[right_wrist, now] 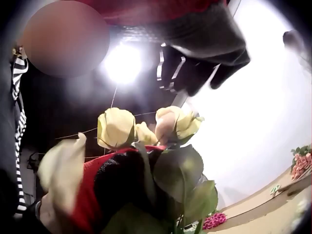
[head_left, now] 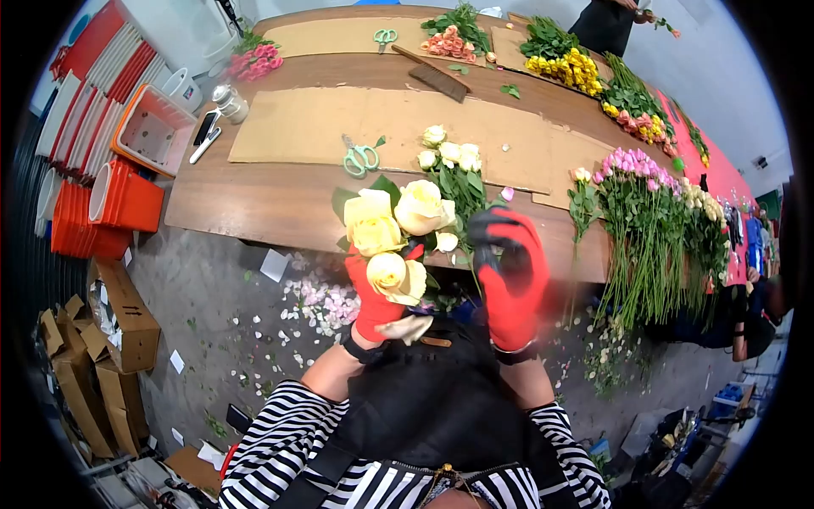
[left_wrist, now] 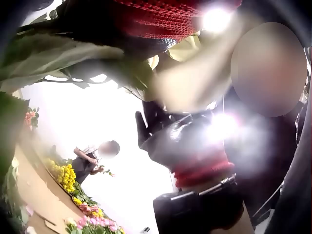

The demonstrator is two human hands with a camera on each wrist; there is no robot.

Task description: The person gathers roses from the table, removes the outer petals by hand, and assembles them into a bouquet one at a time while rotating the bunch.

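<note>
My left hand (head_left: 370, 299), in a red and black glove, grips a small bunch of pale yellow roses (head_left: 371, 222) upright in front of the apron. Green leaves (right_wrist: 179, 170) stick out beside the blooms in the right wrist view. Just right of the bunch, my gloved right hand (head_left: 514, 280) is raised and blurred, its fingers loosely bent with nothing between them. Loose cream petals (head_left: 405, 328) hang in the air by the left wrist, blurred in both wrist views. Cream roses (head_left: 458, 155) lie on the table behind the bunch.
Green-handled scissors (head_left: 360, 159) lie on cardboard (head_left: 288, 127). Pink roses (head_left: 636, 170) and more stems line the table's right end. A brush (head_left: 438, 81) and yellow roses (head_left: 570, 69) lie farther back. Petals (head_left: 322, 301) litter the floor; orange crates (head_left: 157, 127) stand left.
</note>
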